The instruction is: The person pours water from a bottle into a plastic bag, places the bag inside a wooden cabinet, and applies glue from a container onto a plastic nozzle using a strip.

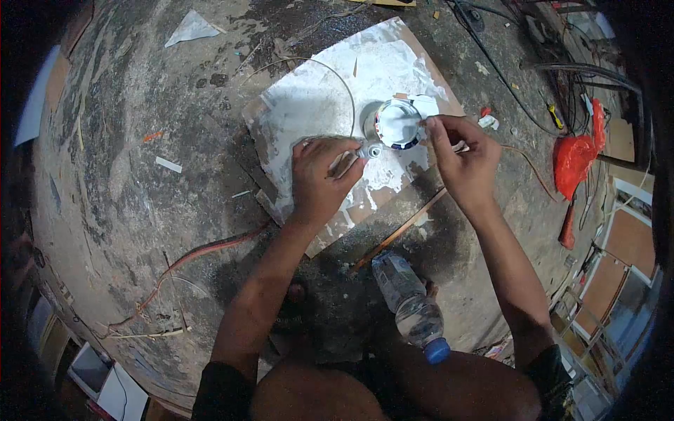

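My left hand (pixel 324 175) is closed around a small, clear, shiny container (pixel 373 151) whose round mouth points towards the can. Just beside it stands an open can (pixel 379 131) with white paint (pixel 399 126) inside. Over the can's right edge, my right hand (pixel 467 158) pinches something thin and pale, too small to make out. Both hands are above a board (pixel 302 105) smeared with white paint, which carries the can.
A water bottle with a blue cap (pixel 437 350) lies near my legs, below a wooden stick (pixel 400 230). Red plastic (pixel 572 163), a yellow screwdriver (pixel 555 116) and black cables (pixel 509 88) lie to the right. A reddish strip (pixel 203 248) is at left.
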The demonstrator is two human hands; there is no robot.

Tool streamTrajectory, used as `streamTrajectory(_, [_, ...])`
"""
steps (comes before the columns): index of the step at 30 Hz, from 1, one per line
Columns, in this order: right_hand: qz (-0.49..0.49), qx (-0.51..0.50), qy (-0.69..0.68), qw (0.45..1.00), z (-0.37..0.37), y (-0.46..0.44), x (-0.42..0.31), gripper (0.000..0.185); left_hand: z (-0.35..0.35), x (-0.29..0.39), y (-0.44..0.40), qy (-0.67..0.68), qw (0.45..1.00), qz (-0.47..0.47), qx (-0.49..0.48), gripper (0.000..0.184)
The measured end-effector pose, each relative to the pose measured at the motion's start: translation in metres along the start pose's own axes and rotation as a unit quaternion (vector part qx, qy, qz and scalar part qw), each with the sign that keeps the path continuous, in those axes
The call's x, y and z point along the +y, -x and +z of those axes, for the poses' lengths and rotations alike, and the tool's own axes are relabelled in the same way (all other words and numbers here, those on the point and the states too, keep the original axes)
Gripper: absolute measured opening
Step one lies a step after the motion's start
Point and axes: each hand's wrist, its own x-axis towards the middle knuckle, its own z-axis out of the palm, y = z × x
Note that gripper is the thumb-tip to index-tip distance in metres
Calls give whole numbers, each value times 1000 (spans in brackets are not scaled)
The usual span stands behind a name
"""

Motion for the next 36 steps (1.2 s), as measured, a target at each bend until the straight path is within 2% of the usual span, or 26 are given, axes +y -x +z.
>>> streamTrajectory(3, [-200,-37,136,970,-7,-5,12,17,1,0,0,2,1000,0,3,28])
streamTrajectory(4, [-97,-66,77,990,-6,-2,13,17,1,0,0,3,1000,2,5,28])
streamTrajectory(6, [112,-119,-43,986,-4,5,11,16,2,-2,0,4,1000,6,6,25])
streamTrajectory(9, [-71,13,54,996,-4,0,5,14,2,1,1,-1,1000,4,6,27])
streamTrajectory(12, [-86,-60,75,992,-8,2,4,12,0,1,1,-4,1000,4,5,30])
streamTrajectory(15, [105,-96,-50,989,-6,3,5,11,1,1,1,-3,1000,1,2,31])
streamTrajectory(16, [11,-56,4,998,-6,2,7,12,1,1,1,-3,1000,-1,1,31])
streamTrajectory(18, [-178,27,109,978,-5,-2,10,13,2,0,2,3,1000,3,2,31])
streamTrajectory(21, [-42,-158,94,982,-12,0,-2,15,1,-1,1,4,1000,1,1,31])
streamTrajectory(24, [61,-116,-26,991,-10,-2,0,18,1,-1,1,0,1000,5,-2,30])
streamTrajectory(27, [-53,-31,49,997,-8,-5,1,20,2,-2,1,8,1000,4,5,25])
streamTrajectory(30, [35,-43,30,998,-16,-1,-4,20,3,-3,2,10,1000,-5,6,23])
streamTrajectory(33, [14,12,25,1000,-24,6,-2,18,2,-1,0,4,1000,-4,3,23])
streamTrajectory(36, [12,67,-37,997,-36,9,-4,20,0,1,-1,0,1000,0,-1,25])
